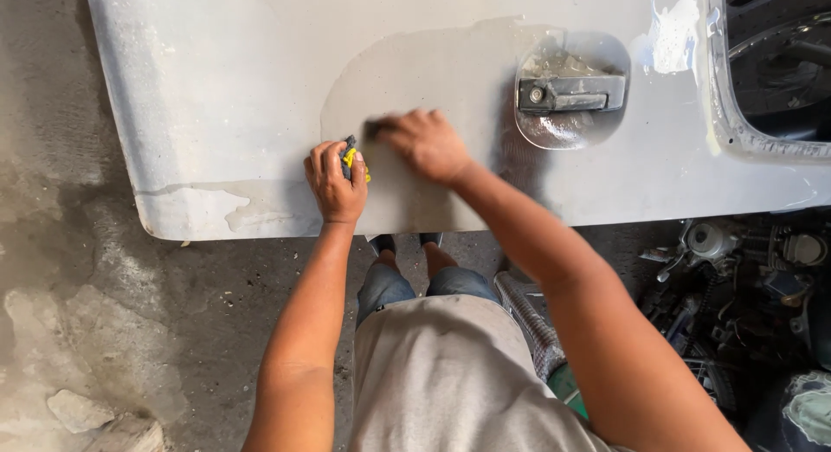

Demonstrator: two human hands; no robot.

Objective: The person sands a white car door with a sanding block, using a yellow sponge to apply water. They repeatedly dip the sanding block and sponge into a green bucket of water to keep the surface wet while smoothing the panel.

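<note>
A grey car door panel (216, 80) lies flat in front of me, with a dull sanded patch (433, 67) of filler near its middle and a recessed door handle (571, 93) to the right. My right hand (426, 145) presses a small dark sanding piece (374, 127) flat on the patch; the hand is blurred with motion. My left hand (333, 182) rests on the panel's near edge, closed around a small yellow and dark object (351, 156), too hidden to identify.
Cracked concrete floor (104, 331) lies left, with a loose chunk (78, 409). A heap of dark car parts (744, 279) sits at the right. The window opening (779, 62) of the door is at the top right. My legs and sandals (407, 244) stand under the panel's edge.
</note>
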